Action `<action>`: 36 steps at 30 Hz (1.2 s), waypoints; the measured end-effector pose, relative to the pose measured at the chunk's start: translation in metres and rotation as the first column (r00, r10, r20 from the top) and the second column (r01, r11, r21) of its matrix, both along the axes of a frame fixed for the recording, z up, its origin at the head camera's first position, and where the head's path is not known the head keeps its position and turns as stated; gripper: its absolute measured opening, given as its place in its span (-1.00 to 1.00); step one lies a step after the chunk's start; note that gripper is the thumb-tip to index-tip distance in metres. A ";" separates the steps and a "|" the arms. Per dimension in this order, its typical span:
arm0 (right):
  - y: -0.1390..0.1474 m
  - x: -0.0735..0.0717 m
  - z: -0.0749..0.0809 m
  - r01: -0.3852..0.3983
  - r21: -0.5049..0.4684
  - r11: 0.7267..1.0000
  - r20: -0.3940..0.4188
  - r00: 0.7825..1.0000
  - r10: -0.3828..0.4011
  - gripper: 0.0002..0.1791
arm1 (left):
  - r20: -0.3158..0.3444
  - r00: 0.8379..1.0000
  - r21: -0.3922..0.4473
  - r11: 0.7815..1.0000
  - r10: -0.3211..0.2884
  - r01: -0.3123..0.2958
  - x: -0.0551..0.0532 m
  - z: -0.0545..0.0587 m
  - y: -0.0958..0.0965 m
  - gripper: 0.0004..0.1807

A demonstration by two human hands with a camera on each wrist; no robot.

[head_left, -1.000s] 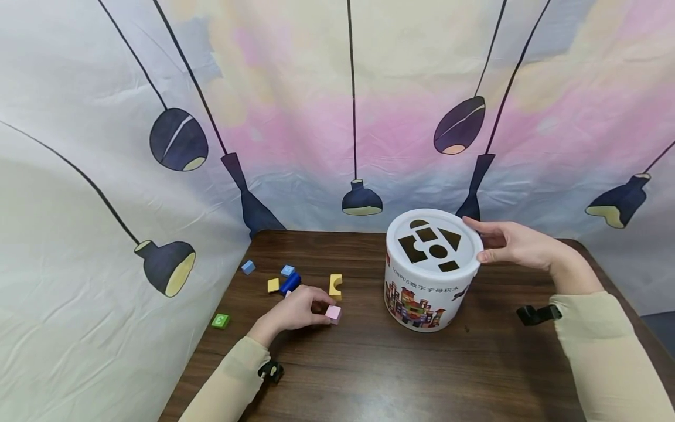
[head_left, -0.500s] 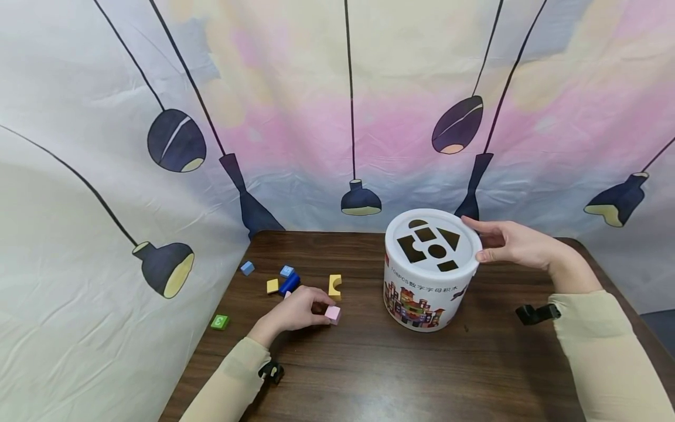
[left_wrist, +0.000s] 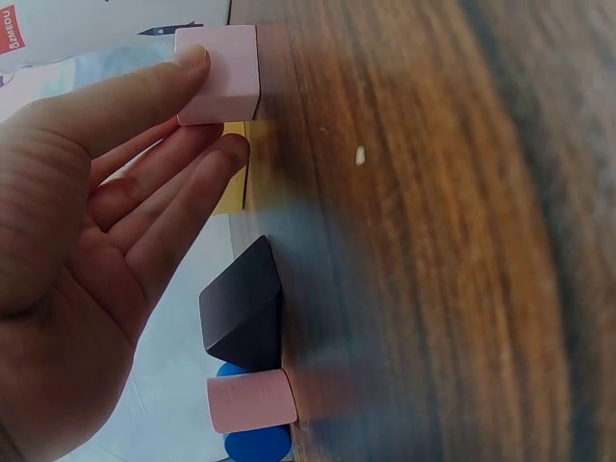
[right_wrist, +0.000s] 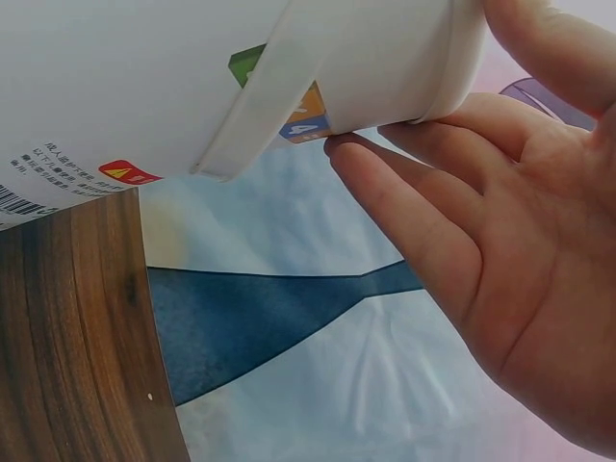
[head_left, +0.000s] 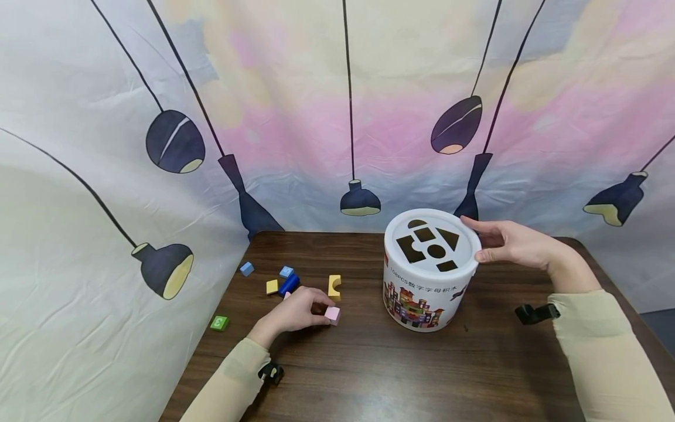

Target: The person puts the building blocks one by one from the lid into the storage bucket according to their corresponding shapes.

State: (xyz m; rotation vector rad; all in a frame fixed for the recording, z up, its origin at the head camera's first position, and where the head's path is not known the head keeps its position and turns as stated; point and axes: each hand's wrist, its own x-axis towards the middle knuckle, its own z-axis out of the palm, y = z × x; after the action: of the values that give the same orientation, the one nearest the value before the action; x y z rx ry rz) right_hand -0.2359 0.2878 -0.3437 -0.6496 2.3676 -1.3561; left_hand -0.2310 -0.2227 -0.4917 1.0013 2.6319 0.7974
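Observation:
A small pink cube (head_left: 333,315) is pinched between the thumb and fingers of my left hand (head_left: 296,309), low over the wooden table. The left wrist view shows the thumb pressed on one face of the pink cube (left_wrist: 231,82). My right hand (head_left: 522,243) grips the upper rim of a white toy-block bucket (head_left: 422,299), its thumb at the edge and the other fingers behind. Shaped holes are cut in the bucket's lid (head_left: 462,249). Just beyond the left hand stands a yellow arch block (head_left: 332,287).
Left of the hand lie a blue cylinder (head_left: 289,285), a yellow block (head_left: 272,286), two light blue blocks (head_left: 246,269) and a green block (head_left: 219,323) marked 3. A dark triangular block (left_wrist: 241,303) and a pink rounded block (left_wrist: 252,401) show in the left wrist view.
Both hands, the pink cube and the bucket hold their places. Only a slight shift of the head view shows.

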 end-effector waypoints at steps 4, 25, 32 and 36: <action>0.000 0.000 0.000 -0.001 0.000 1.000 0.002 1.000 0.001 0.00 | 0.002 1.000 0.012 1.000 -0.007 0.007 0.001 0.000 0.000 -0.76; 0.001 -0.001 -0.001 -0.006 0.002 1.000 -0.019 1.000 0.006 -0.01 | 0.019 0.999 0.019 0.999 0.026 -0.026 0.004 0.000 0.000 -0.77; 0.002 -0.001 -0.001 -0.006 0.010 1.000 -0.027 1.000 0.006 -0.01 | -0.007 1.000 0.034 0.999 0.023 -0.023 0.004 0.000 0.001 -0.77; 0.001 -0.001 -0.001 -0.008 0.016 1.000 -0.028 1.000 0.008 -0.01 | -0.039 0.999 0.049 0.999 0.024 -0.022 0.005 0.003 0.003 -0.76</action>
State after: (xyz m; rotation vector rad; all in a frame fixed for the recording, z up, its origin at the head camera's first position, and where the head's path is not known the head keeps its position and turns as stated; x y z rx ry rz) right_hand -0.2369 0.2889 -0.3445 -0.6771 2.3925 -1.3317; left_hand -0.2264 -0.2200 -0.4888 1.0119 2.6741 0.8595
